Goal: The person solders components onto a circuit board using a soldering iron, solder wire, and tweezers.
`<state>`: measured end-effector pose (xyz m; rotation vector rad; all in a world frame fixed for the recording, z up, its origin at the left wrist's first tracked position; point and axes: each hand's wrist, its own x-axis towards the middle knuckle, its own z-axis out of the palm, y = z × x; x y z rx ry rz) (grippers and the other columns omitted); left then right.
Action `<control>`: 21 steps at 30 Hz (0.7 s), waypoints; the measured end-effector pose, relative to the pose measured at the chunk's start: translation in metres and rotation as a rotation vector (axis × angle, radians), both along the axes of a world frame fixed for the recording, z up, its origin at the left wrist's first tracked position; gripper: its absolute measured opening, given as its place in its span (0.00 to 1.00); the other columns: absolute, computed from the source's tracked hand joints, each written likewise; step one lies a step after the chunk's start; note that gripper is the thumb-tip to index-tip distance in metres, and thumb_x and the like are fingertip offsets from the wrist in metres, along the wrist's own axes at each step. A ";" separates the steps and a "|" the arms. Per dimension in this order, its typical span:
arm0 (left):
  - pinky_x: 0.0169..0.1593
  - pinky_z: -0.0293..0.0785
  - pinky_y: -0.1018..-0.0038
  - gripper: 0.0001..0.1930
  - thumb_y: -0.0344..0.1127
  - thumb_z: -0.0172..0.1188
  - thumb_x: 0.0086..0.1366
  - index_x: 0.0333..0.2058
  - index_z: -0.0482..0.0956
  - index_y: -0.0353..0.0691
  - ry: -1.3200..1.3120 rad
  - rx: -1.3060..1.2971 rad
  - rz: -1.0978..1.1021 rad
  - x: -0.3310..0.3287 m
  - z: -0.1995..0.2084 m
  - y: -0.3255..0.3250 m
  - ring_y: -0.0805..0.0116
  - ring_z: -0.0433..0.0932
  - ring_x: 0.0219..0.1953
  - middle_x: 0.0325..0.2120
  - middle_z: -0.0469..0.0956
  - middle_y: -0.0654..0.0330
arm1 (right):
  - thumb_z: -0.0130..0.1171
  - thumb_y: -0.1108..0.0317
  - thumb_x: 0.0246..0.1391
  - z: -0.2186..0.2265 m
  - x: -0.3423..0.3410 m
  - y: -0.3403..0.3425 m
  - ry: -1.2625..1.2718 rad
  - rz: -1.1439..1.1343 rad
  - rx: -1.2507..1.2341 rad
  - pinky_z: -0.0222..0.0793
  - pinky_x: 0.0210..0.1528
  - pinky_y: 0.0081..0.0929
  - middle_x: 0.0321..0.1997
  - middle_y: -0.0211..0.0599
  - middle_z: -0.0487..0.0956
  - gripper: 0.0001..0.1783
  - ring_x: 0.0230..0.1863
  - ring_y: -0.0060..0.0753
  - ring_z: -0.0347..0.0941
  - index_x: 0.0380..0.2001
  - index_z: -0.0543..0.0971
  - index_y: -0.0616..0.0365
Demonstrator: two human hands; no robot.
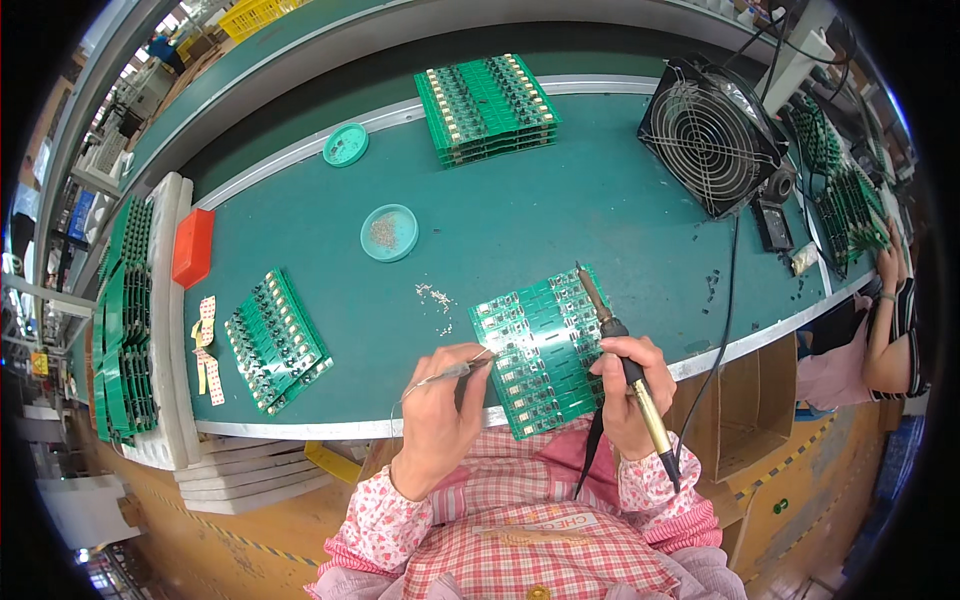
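Observation:
A green circuit board panel (545, 350) with rows of small parts lies at the table's front edge before me. My right hand (635, 385) is closed round the black and gold handle of a soldering iron (650, 420). The iron's dark tip points away, over the panel's far right part. My left hand (445, 405) pinches a slim grey solder wire holder (450, 373) at the panel's left edge. Thin wire loops back from it, and its front end reaches the board's left row of parts. Whether it touches a joint is too small to tell.
Stacked panels stand at the back (485, 110) and left (278, 340). Two turquoise dishes (404, 252) hold tiny parts; loose ones (435, 297) lie nearby. A black fan (710, 135) stands back right, a red box (192, 248) left. A co-worker's hand (888, 262) is at far right.

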<state>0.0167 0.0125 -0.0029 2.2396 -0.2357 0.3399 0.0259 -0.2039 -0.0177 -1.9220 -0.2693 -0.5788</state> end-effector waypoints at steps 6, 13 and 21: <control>0.41 0.74 0.64 0.12 0.19 0.64 0.58 0.41 0.79 0.37 -0.060 0.012 -0.009 0.001 -0.004 -0.002 0.53 0.78 0.37 0.38 0.81 0.55 | 0.62 0.75 0.58 0.000 0.001 -0.001 -0.064 0.003 -0.036 0.70 0.29 0.27 0.26 0.36 0.81 0.08 0.25 0.32 0.74 0.42 0.79 0.60; 0.42 0.75 0.67 0.09 0.21 0.61 0.61 0.40 0.78 0.35 -0.067 0.048 -0.011 0.001 -0.002 -0.003 0.55 0.80 0.38 0.37 0.81 0.54 | 0.63 0.73 0.59 -0.001 0.002 -0.002 -0.062 0.017 -0.007 0.68 0.29 0.27 0.26 0.35 0.81 0.07 0.25 0.32 0.74 0.41 0.79 0.60; 0.42 0.75 0.66 0.09 0.21 0.62 0.62 0.41 0.78 0.35 -0.074 0.055 -0.009 0.002 -0.003 -0.003 0.55 0.80 0.38 0.38 0.81 0.54 | 0.61 0.70 0.61 0.008 -0.011 -0.001 -0.025 0.071 0.057 0.70 0.27 0.25 0.19 0.32 0.80 0.07 0.22 0.27 0.76 0.40 0.79 0.60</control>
